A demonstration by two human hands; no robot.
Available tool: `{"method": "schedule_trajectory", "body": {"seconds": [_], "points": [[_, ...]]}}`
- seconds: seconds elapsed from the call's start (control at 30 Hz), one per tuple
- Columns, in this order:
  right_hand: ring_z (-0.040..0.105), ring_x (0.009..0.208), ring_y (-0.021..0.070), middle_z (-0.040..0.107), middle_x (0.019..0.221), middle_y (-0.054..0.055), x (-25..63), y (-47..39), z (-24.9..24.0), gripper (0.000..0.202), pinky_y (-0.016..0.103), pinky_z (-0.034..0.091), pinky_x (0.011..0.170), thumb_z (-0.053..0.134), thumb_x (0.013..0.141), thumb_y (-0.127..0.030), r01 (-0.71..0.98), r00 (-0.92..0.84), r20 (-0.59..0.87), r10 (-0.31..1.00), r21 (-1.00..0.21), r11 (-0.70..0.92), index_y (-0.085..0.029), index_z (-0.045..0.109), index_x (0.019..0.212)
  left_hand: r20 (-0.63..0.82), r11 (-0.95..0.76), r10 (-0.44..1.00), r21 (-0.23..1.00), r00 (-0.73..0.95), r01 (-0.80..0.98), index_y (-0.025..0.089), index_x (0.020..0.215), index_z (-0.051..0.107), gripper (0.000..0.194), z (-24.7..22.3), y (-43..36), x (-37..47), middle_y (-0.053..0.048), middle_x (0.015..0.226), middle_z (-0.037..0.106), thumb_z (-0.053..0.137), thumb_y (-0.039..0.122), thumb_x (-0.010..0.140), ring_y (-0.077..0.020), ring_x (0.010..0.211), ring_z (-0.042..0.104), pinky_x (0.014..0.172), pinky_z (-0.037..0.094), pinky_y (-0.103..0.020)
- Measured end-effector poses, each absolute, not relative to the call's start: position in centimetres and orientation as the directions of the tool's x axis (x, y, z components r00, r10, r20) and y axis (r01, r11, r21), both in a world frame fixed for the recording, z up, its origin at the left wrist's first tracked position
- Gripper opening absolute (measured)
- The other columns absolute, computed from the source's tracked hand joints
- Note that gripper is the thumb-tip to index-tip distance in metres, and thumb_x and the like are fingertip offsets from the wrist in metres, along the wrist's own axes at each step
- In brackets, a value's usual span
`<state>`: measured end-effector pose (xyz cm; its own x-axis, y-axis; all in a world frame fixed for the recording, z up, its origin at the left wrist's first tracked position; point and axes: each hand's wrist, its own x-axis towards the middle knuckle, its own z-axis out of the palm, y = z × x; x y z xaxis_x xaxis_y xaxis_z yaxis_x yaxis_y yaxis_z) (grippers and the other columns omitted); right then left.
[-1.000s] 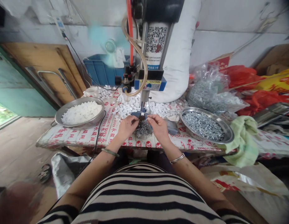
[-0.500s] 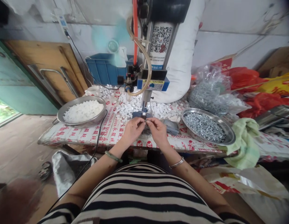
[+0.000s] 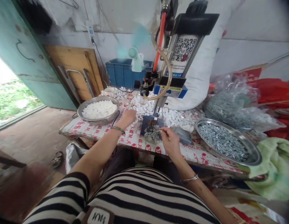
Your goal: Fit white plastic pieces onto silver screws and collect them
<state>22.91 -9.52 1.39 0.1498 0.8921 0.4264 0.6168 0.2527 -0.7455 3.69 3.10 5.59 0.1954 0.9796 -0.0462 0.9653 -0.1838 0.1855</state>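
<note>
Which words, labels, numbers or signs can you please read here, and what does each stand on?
"CAUTION": blue block on the press.
"YONGJUN": table cover, whose red characters are blurred.
Too small or blurred: print under the QR code on the press.
Unsure: letters on the brown tag.

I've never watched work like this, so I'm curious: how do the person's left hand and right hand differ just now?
Place: the left hand is beside loose white pieces; the right hand is at the pile of metal pins.
Wrists: the left wears a green bangle, the right a silver bangle.
Fingers: the left's are mostly hidden; the right's thumb side shows.
Both are bare.
</note>
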Motion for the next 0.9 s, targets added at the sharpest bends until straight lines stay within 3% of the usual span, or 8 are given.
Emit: {"method": "schedule_trajectory", "body": {"seconds": [0.23, 0.5, 0.6, 0.67, 0.77, 0.83, 0.9], "points": [[0.057, 0.078, 0.0193, 0.066, 0.087, 0.006, 22.6, -9.6, 1.4, 0.026, 0.032, 0.044, 0.074, 0.044, 0.083, -0.037, 0.652, 0.135, 0.446, 0.885, -0.712, 0.259, -0.02, 0.063, 0.09, -0.033, -0.17, 0.983, 0.195, 0.18, 0.966, 0.01, 0.113, 0.056, 0.037, 3.2, 4.3, 4.1, -0.021, 0.101, 0.063, 0.042, 0.015, 0.079, -0.0285, 0.1, 0.059, 0.078, 0.047, -0.037], [0.057, 0.078, 0.019, 0.065, 0.085, 0.005, 22.5, -9.7, 1.5, 0.024, 0.032, 0.044, 0.075, 0.045, 0.083, -0.036, 0.658, 0.117, 0.448, 0.886, -0.703, 0.268, -0.02, 0.062, 0.088, -0.06, -0.099, 0.991, 0.232, 0.116, 0.968, 0.01, 0.106, 0.058, 0.037, 3.5, 5.7, 3.7, -0.021, 0.103, 0.063, 0.052, 0.015, 0.07, -0.0293, 0.099, 0.059, 0.078, 0.047, -0.036], [0.057, 0.073, 0.0182, 0.064, 0.08, 0.005, 22.6, -10.0, 2.1, 0.024, 0.031, 0.044, 0.071, 0.046, 0.081, -0.037, 0.605, 0.165, 0.41, 0.897, -0.76, 0.236, -0.02, 0.061, 0.087, 0.05, -0.145, 0.989, 0.311, 0.136, 0.939, 0.014, 0.108, 0.056, 0.037, 3.6, 4.4, 3.2, -0.016, 0.1, 0.064, 0.052, 0.015, 0.072, -0.0257, 0.098, 0.06, 0.081, 0.045, -0.034], [0.056, 0.069, 0.0168, 0.063, 0.077, 0.004, 22.5, -10.0, 2.8, 0.024, 0.03, 0.044, 0.067, 0.046, 0.082, -0.039, 0.532, 0.203, 0.388, 0.899, -0.814, 0.231, -0.019, 0.059, 0.088, 0.192, -0.259, 0.964, 0.503, 0.186, 0.825, 0.016, 0.11, 0.055, 0.037, 3.3, 2.6, 3.2, -0.01, 0.099, 0.065, 0.051, 0.018, 0.074, -0.0225, 0.095, 0.06, 0.082, 0.045, -0.032], [0.056, 0.068, 0.0154, 0.061, 0.076, 0.002, 22.0, -9.6, 4.1, 0.024, 0.028, 0.044, 0.064, 0.044, 0.083, -0.039, 0.458, 0.199, 0.411, 0.89, -0.841, 0.287, -0.019, 0.056, 0.091, 0.279, -0.379, 0.913, 0.851, 0.299, 0.363, 0.016, 0.118, 0.047, 0.046, 2.7, -0.7, 4.0, -0.006, 0.095, 0.065, 0.055, 0.024, 0.074, -0.016, 0.082, 0.061, 0.076, 0.047, -0.029], [0.056, 0.069, 0.0154, 0.061, 0.077, 0.002, 21.6, -9.2, 4.6, 0.022, 0.027, 0.043, 0.065, 0.043, 0.084, -0.036, 0.51, 0.161, 0.447, 0.88, -0.801, 0.314, -0.019, 0.055, 0.091, 0.269, -0.318, 0.886, 0.945, 0.377, 0.073, 0.016, 0.121, 0.043, 0.051, 2.5, -2.7, 4.8, -0.006, 0.094, 0.065, 0.057, 0.025, 0.073, -0.0131, 0.076, 0.06, 0.072, 0.047, -0.026], [0.056, 0.07, 0.0158, 0.062, 0.078, 0.003, 21.2, -9.0, 4.8, 0.021, 0.028, 0.042, 0.065, 0.042, 0.084, -0.032, 0.613, 0.117, 0.462, 0.879, -0.73, 0.302, -0.019, 0.056, 0.092, 0.261, -0.254, 0.872, 0.964, 0.414, -0.075, 0.016, 0.121, 0.042, 0.052, 2.5, -4.2, 5.6, -0.006, 0.095, 0.065, 0.059, 0.024, 0.073, -0.0115, 0.074, 0.059, 0.071, 0.046, -0.025]]}}
